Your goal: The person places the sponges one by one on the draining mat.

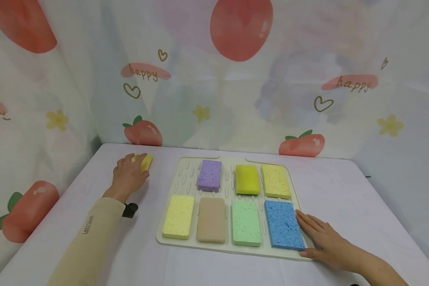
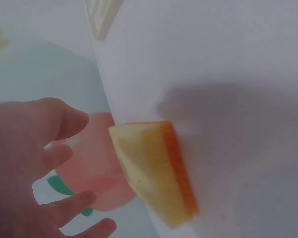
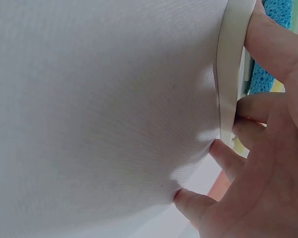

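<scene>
At the table's far left, my left hand (image 1: 130,174) hovers around a yellow sponge (image 1: 147,162) and partly hides it. The left wrist view shows this sponge (image 2: 154,173) standing on the cloth with an orange layer on one side. There the fingers (image 2: 72,206) of that hand are spread and a gap separates them from it. My right hand (image 1: 327,244) rests at the right edge of an off-white ridged tray (image 1: 180,176), beside a blue sponge (image 1: 284,225). In the right wrist view its thumb and some fingertips touch the tray's rim (image 3: 231,74), and other fingertips press the cloth.
On the tray's front row lie a pale yellow sponge (image 1: 178,217), a beige one (image 1: 211,220) and a green one (image 1: 246,223). Behind them are a purple sponge (image 1: 209,174), a bright yellow one (image 1: 247,179) and another pale yellow one (image 1: 275,181). A printed backdrop (image 1: 218,99) borders the white table.
</scene>
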`<state>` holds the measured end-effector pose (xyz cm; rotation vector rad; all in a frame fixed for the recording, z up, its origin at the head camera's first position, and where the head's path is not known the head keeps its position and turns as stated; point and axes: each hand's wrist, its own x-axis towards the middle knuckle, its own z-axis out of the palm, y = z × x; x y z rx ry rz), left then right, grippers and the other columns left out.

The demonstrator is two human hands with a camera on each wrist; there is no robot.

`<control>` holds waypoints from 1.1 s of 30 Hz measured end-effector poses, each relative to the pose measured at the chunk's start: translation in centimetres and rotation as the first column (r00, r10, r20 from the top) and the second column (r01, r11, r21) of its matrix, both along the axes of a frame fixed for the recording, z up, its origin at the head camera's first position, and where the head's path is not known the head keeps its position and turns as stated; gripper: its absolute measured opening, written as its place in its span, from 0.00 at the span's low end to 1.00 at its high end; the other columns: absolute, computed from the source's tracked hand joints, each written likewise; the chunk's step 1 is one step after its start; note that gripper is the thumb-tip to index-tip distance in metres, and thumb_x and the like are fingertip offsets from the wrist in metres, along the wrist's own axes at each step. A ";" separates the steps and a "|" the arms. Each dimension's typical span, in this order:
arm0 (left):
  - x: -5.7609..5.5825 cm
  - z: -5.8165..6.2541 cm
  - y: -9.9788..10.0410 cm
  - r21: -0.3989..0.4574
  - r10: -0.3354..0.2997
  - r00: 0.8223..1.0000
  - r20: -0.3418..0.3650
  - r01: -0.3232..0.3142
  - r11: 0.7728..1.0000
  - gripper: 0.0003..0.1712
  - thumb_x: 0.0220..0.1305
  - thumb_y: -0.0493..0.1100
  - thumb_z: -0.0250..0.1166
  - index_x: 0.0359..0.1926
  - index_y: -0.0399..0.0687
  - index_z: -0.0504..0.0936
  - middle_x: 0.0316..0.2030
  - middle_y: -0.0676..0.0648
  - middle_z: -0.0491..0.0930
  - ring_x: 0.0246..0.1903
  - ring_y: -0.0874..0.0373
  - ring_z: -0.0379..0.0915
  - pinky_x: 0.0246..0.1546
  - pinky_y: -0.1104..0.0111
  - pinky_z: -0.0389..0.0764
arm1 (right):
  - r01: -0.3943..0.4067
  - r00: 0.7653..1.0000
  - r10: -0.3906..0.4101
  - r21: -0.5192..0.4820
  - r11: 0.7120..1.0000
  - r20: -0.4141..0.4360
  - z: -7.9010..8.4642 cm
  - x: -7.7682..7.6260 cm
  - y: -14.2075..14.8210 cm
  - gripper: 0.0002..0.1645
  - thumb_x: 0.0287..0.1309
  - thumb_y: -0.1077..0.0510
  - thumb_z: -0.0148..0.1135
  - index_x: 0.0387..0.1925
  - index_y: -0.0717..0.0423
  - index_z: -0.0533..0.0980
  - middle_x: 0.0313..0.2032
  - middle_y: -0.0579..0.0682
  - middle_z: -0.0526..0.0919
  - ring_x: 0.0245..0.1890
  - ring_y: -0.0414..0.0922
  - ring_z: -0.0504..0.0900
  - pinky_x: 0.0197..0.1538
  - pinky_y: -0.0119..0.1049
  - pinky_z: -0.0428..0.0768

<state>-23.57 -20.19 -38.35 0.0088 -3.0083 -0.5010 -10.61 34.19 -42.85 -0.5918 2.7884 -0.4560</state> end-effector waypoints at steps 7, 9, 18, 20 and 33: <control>0.0 -0.7 -0.7 0.020 0.022 0.994 0.107 -0.024 1.000 0.33 0.68 0.44 0.55 0.73 0.46 0.61 0.66 0.21 0.56 0.59 0.21 0.59 0.55 0.34 0.69 | -0.010 1.000 0.010 0.003 1.000 -0.013 -0.1 0.1 0.0 0.58 0.55 0.33 0.64 0.75 0.63 0.56 0.76 0.59 0.54 0.70 0.67 0.55 0.58 0.79 0.59; 0.1 -0.8 -0.8 0.033 0.029 0.989 0.147 -0.034 0.999 0.33 0.69 0.44 0.55 0.73 0.46 0.60 0.66 0.21 0.56 0.57 0.23 0.61 0.53 0.36 0.71 | -0.013 1.000 0.013 0.003 1.000 -0.014 -0.1 0.1 0.0 0.58 0.55 0.33 0.64 0.75 0.63 0.56 0.76 0.59 0.54 0.70 0.67 0.55 0.58 0.80 0.59; 0.3 -1.6 -0.7 0.043 0.064 0.987 0.147 -0.071 0.997 0.31 0.69 0.45 0.59 0.70 0.44 0.66 0.64 0.23 0.60 0.55 0.28 0.63 0.50 0.41 0.75 | -0.008 0.999 0.008 0.011 1.000 -0.051 -0.1 0.1 -0.1 0.58 0.54 0.32 0.65 0.74 0.63 0.57 0.76 0.59 0.56 0.70 0.67 0.56 0.58 0.78 0.60; 0.4 -1.8 -0.8 0.044 0.059 0.990 0.126 -0.065 0.997 0.30 0.69 0.44 0.59 0.70 0.43 0.67 0.64 0.23 0.60 0.54 0.27 0.64 0.48 0.41 0.75 | -0.006 0.999 0.007 0.009 1.000 -0.054 -0.1 0.1 -0.1 0.58 0.54 0.33 0.65 0.74 0.63 0.58 0.76 0.58 0.56 0.70 0.67 0.56 0.58 0.79 0.60; 0.4 -1.9 -0.7 0.063 0.082 0.993 0.082 -0.087 0.994 0.29 0.69 0.43 0.57 0.70 0.42 0.67 0.65 0.23 0.59 0.57 0.26 0.63 0.51 0.39 0.74 | -0.002 0.999 0.003 0.016 1.000 -0.033 0.1 0.2 -0.1 0.59 0.54 0.32 0.64 0.75 0.62 0.56 0.76 0.59 0.56 0.70 0.67 0.56 0.59 0.79 0.59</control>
